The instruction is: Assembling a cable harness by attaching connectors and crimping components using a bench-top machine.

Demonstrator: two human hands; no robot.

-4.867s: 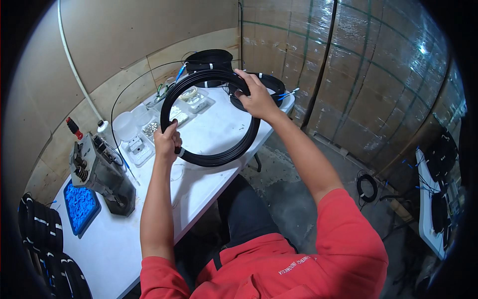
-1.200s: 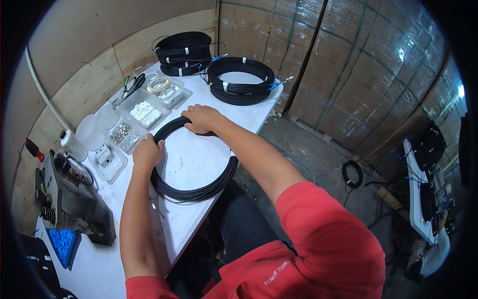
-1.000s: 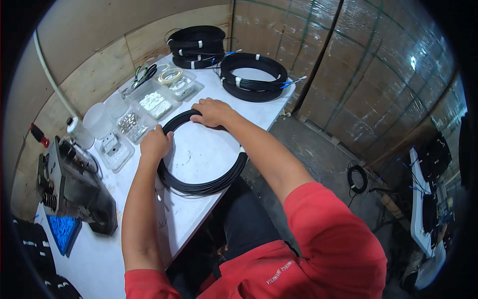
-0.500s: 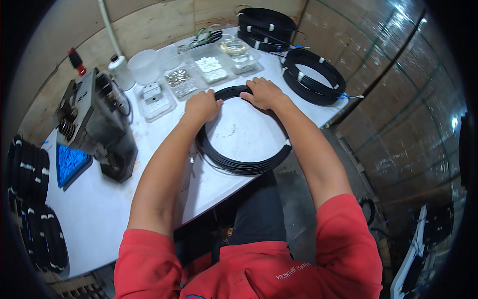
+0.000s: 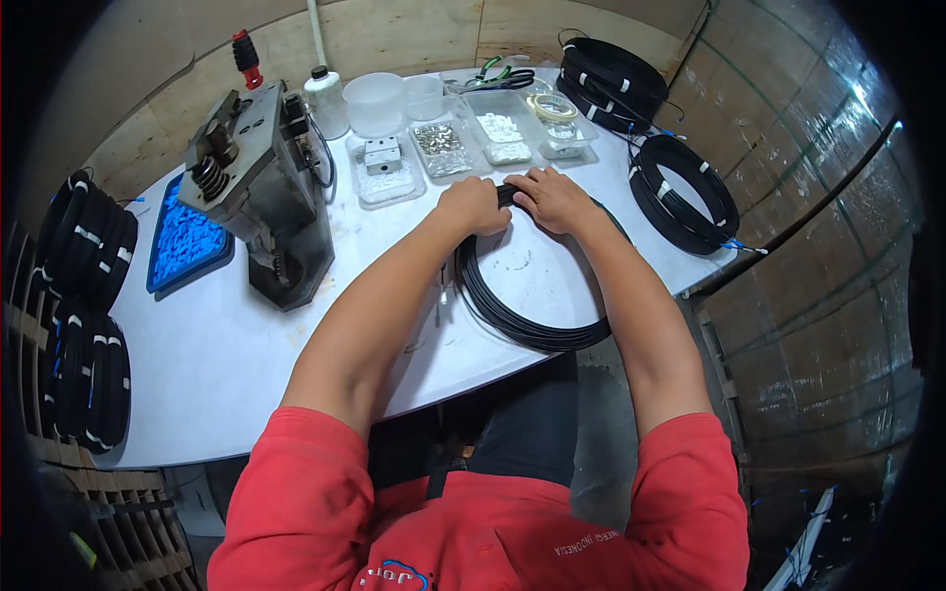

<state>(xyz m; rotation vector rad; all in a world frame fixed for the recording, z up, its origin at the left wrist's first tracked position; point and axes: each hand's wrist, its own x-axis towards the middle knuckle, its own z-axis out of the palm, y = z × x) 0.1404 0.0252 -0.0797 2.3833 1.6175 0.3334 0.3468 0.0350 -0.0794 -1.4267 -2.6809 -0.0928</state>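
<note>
A coil of black cable [image 5: 547,337] lies flat on the white table at its front edge. My left hand [image 5: 475,207] is closed around the far left part of the ring. Close beside it on the far rim, my right hand [image 5: 555,200] grips the same coil, thumb on the inner side and fingers over the top. Between the hands a short bundled stretch of cable shows. The palms and part of the far rim are hidden.
A metal press [image 5: 271,197] stands left, beside a tray of blue pieces [image 5: 192,236]. Behind the coil are tubs of metal parts [image 5: 440,141] and white parts [image 5: 501,128]. More cable coils [image 5: 685,192] sit at right, others [image 5: 89,236] at far left.
My hands have drawn closer together along the coil's far rim, both still gripping it. The whole view has swung, so the table's things appear further right.
</note>
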